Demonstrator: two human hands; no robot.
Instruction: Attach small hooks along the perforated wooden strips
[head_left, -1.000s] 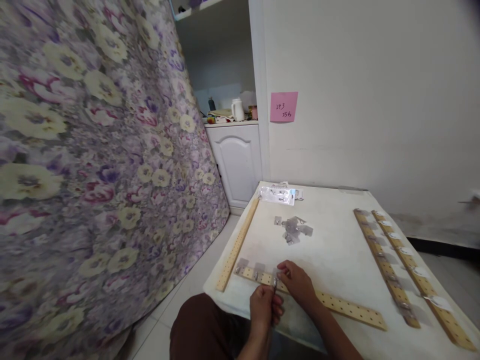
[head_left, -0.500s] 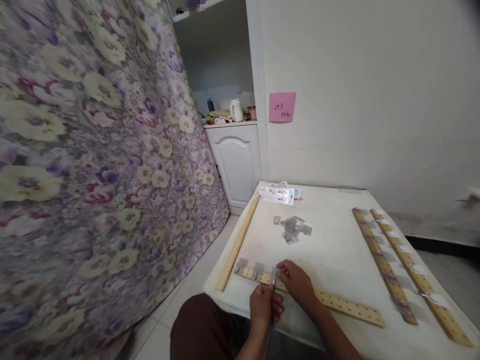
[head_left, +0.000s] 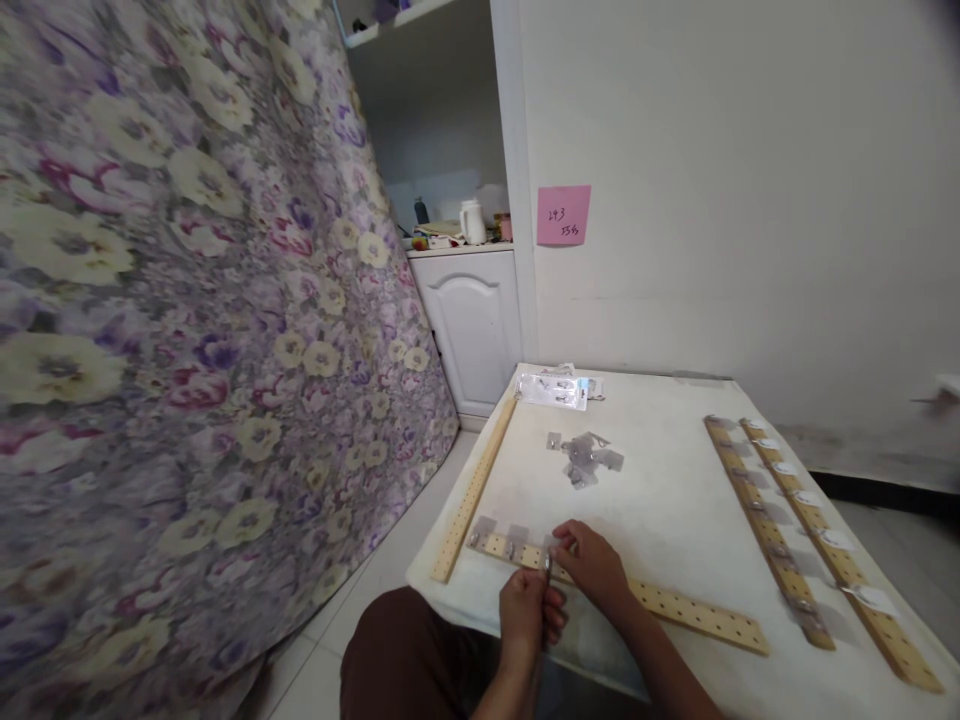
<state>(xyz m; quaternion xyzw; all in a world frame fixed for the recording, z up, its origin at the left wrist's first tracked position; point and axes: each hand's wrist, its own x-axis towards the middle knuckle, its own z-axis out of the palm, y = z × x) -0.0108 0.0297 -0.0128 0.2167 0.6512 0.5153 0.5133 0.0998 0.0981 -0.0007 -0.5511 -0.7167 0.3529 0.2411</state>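
A perforated wooden strip [head_left: 701,612] lies across the near part of the table, bearing clear square pieces with small metal hooks [head_left: 516,542] near its left end. At the third such clear hook piece [head_left: 550,545], my right hand [head_left: 598,567] reaches over the strip with thumb and fingertips closed on its edge. My left hand [head_left: 523,612] is closed just below, at the strip's front edge, by the metal part of that piece. What the left fingers grip, if anything, is too hidden to name.
Loose clear hook pieces [head_left: 585,458] are heaped mid-table. Another perforated strip [head_left: 476,490] runs along the left edge. Two strips with hooks, one brown [head_left: 769,530] and one lighter [head_left: 840,560], lie at right. A blister pack [head_left: 555,390] rests at the back.
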